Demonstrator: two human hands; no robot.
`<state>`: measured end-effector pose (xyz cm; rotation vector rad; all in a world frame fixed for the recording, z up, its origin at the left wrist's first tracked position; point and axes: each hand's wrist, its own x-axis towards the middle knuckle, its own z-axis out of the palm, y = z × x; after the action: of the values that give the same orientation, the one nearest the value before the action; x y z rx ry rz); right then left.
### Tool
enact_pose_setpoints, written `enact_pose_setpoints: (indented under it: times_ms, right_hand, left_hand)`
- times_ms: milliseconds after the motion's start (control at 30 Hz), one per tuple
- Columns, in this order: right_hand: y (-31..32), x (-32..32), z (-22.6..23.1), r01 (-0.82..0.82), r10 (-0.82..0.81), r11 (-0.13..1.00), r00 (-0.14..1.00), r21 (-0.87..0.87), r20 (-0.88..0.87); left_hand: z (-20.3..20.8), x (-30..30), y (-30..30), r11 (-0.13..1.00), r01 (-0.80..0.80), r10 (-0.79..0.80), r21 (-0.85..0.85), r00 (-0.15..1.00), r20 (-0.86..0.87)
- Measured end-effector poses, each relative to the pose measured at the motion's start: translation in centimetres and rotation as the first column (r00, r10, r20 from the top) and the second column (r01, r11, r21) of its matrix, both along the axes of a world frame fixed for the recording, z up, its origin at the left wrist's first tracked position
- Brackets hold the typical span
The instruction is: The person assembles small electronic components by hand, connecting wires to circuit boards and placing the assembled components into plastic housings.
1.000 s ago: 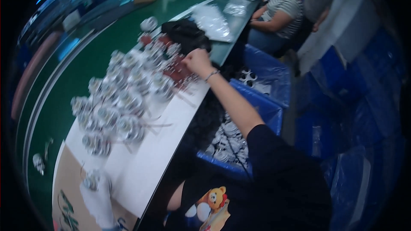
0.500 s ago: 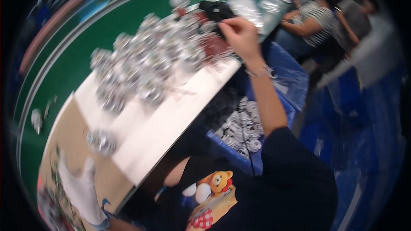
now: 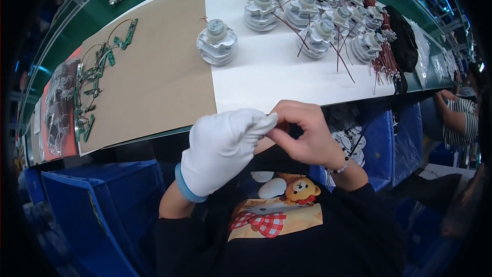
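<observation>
Standing beyond the fingers [image 3: 262, 124]: white assembly [image 3: 218, 47]

The lone motor [image 3: 217, 46] stands where the left sheet [image 3: 154, 92] meets the right sheet [image 3: 256, 79]. Left of it lie circuit boards [image 3: 110, 58], then a bag [image 3: 61, 97]; right of it, grouped motors [image 3: 307, 13], then wires [image 3: 385, 64]. Before it are the left hand [image 3: 218, 141], right hand [image 3: 310, 133] and, rightward, a bin [image 3: 379, 149].

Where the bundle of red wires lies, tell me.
In the head view, the bundle of red wires lies toward the right, between the white round parts and a black item.
</observation>
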<state>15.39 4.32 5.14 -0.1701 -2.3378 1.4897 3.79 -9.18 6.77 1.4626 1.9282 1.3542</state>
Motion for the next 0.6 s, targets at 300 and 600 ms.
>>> enact_pose_setpoints:
  times_ms: [300, 600]
  right_hand:
    - [0.3, -4.0, -2.8, -0.105, 0.143, 0.930, 0.986, -0.352, 0.085]
    - [3.4, -2.8, -5.3, 0.157, -0.268, 0.828, 0.954, -0.538, -0.135]
  left_hand:
    - [-3.3, -13.4, 5.4, 0.959, -0.116, 0.150, 0.259, 0.982, -0.116]
    - [1.0, -5.9, -0.4, 0.931, -0.009, 0.107, -0.365, 0.962, 0.250]
